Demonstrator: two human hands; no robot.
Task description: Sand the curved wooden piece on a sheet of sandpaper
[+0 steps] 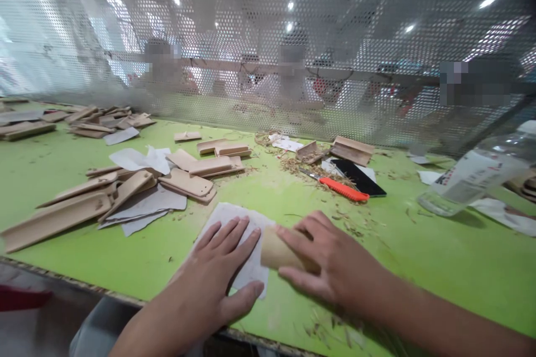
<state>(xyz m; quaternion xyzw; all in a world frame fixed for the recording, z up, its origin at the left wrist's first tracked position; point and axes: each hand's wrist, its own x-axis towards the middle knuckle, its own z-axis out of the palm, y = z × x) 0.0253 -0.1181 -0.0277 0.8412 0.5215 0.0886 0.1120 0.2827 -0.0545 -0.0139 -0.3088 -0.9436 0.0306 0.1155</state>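
Note:
My left hand (218, 268) lies flat with fingers spread on a grey sheet of sandpaper (228, 217) near the front edge of the green table (439, 256). My right hand (330, 262) grips a small tan wooden piece (276, 254), its end resting on the right edge of the sandpaper. The two hands are almost touching.
Stacks of wooden pieces (125, 189) and grey paper sheets (142, 206) lie to the left. An orange-handled knife (341, 189), a black phone (360, 177) and wood shavings sit behind my right hand. A clear plastic bottle (473, 175) lies at right. A perforated metal screen (268, 50) backs the table.

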